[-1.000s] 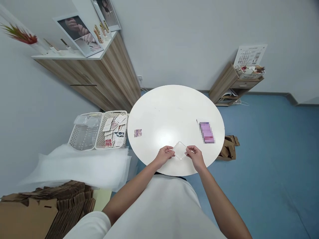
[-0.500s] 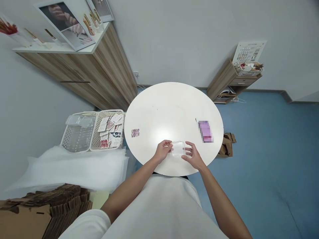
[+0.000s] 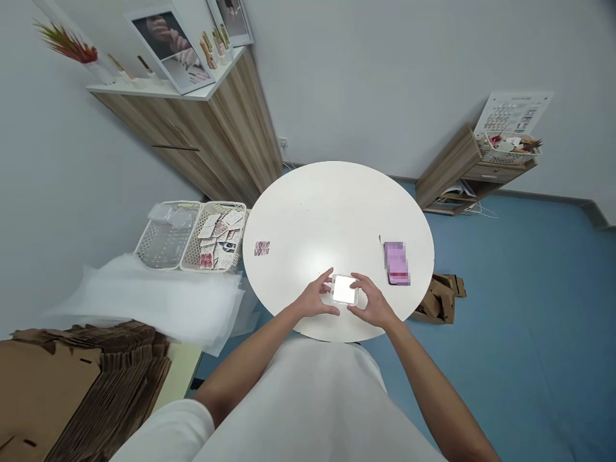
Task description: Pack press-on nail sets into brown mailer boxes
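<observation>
1. The clear case (image 3: 344, 290) is at the near side of the white table (image 3: 332, 205), a little right of the middle, between the person's two hands.
2. The right hand (image 3: 373, 303) appears to grip the case at its right end, fingers over the far edge and thumb against the near edge. The left hand (image 3: 315, 298) is spread at the left end, thumb well away from the fingers; whether its fingertips touch the case cannot be told.
3. The case looks like thin, rigid plastic, so it should be light and stiff. Its glossy face, bright with glare, suggests a slippery surface that could scratch or crack under a hard squeeze.
4. The best hold is probably by opposite edges or corners, with light pressure and the fingers kept off the broad face.
5. Counts on the table: one case, one small patterned nail set (image 3: 262, 248) at the left, one purple pixelated rectangle (image 3: 397, 262) at the right, and one tiny dark object (image 3: 380, 239) just beyond it.
6. Counts around it: two white baskets (image 3: 241, 239) side by side at the left, and one brown cardboard stack (image 3: 118, 385) at the near left. The paper cards (image 3: 221, 234) in the right-hand basket overlap too much to count.
</observation>
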Demonstrator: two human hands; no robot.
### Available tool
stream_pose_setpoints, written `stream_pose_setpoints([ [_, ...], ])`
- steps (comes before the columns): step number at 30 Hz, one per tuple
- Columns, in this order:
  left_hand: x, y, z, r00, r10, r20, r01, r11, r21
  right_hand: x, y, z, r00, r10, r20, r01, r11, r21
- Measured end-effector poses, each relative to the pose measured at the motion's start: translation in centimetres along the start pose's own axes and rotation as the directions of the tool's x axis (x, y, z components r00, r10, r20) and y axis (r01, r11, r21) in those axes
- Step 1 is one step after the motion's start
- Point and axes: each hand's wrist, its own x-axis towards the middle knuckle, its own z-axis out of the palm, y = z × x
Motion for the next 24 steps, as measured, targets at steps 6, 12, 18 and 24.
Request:
stream_pose_setpoints([
  [6, 0.4, -1.0, 0.9, 0.999, -0.038, -0.024, 0.037, 0.999, -0.039, 0.3, 0.7, 0.2, 0.994, 0.084, 0.063, -0.092, 0.988, 0.124],
  [12, 0.4, -1.7, 1.8, 0.996, -0.083, -0.034, 0.073, 0.969, -0.234, 0.7, 1.3, 0.3, 0.988, 0.126, 0.093, -0.148, 0.947, 0.284],
  [18, 0.5, -1.6, 1.9, 0.996, -0.074, -0.043, 0.056, 0.946, -0.319, 0.8, 1.7, 0.6, 0.988, 0.133, 0.077, -0.153, 0.903, 0.401],
  [24, 1.0, -1.3, 1.6, 0.997, -0.070, -0.044, 0.049, 0.930, -0.365, 1.2, 1.9, 0.9, 0.983, 0.167, 0.080, -0.184, 0.830, 0.527],
])
